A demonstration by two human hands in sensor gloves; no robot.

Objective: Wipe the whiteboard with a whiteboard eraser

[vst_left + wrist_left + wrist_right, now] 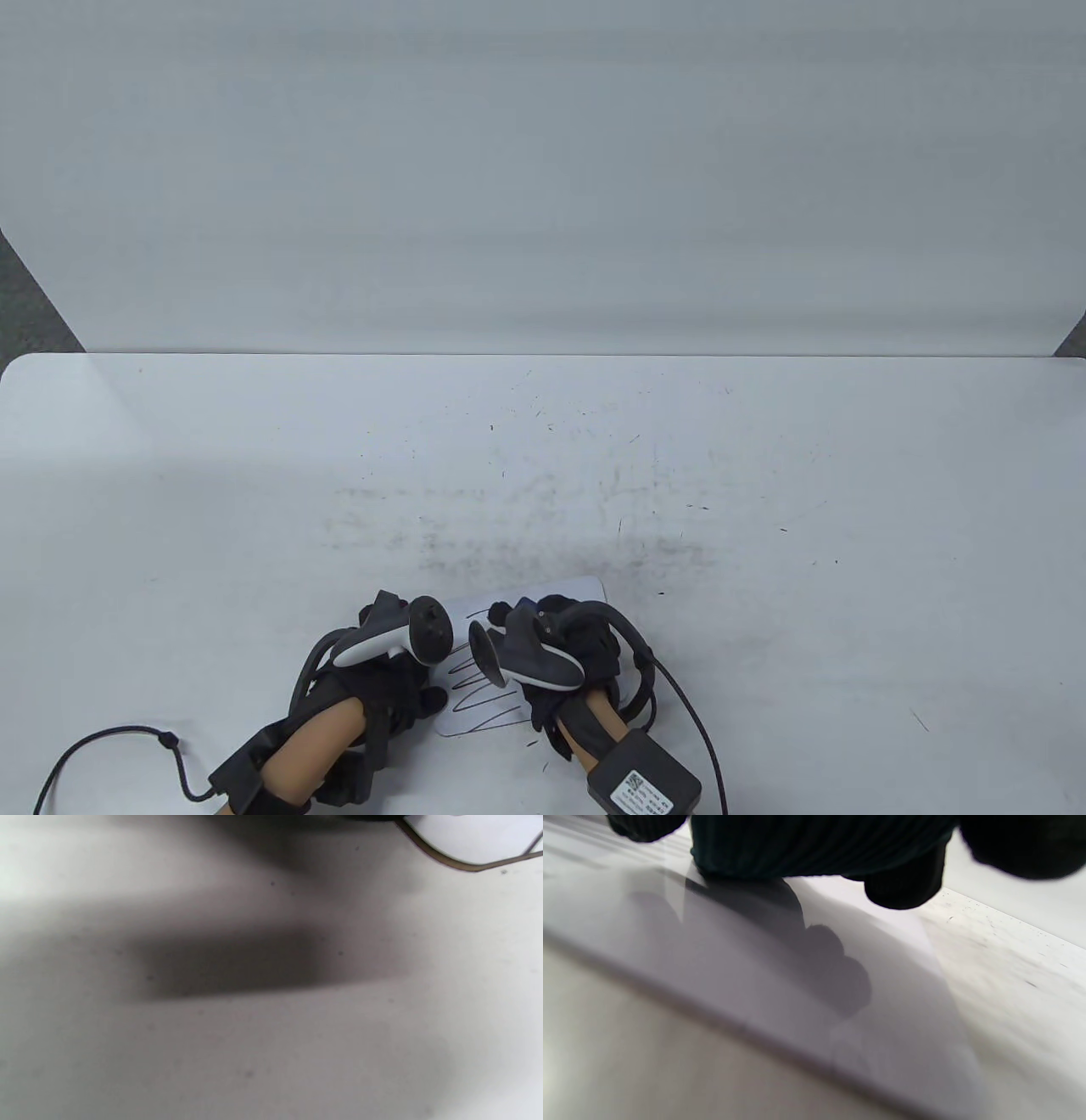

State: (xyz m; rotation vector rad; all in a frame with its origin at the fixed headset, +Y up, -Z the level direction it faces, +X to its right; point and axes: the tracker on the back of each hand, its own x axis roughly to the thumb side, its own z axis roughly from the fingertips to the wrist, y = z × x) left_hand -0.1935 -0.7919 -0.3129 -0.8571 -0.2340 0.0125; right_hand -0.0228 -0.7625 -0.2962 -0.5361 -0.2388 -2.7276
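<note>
Nearest my body, at the table's front edge, both my hands sit close together over the whiteboard (475, 679), a small thin white panel lying flat on the table (212, 475). My left hand (382, 671) rests at the board's left edge; whether its fingers grip anything I cannot tell, since its wrist view shows only shadowed tabletop and 1 corner of the board (466, 836). My right hand (568, 654) covers the board's right part. In the right wrist view my gloved fingers (903, 887) hang curled just above the board (755, 976); the largest dark mass touches the surface, but whether that is the eraser or glove I cannot tell, so the grip's state stays unconfirmed. Black zigzag scribbles (484, 696) remain between my hands, so wiping looks incomplete.

Judgement: the board appears light, stiff and slick, likely to slide under a stroke. Pin it at the left edge, clear of the ink.

Farther out, the tabletop carries a grey smudge (543, 543) and scattered specks.
</note>
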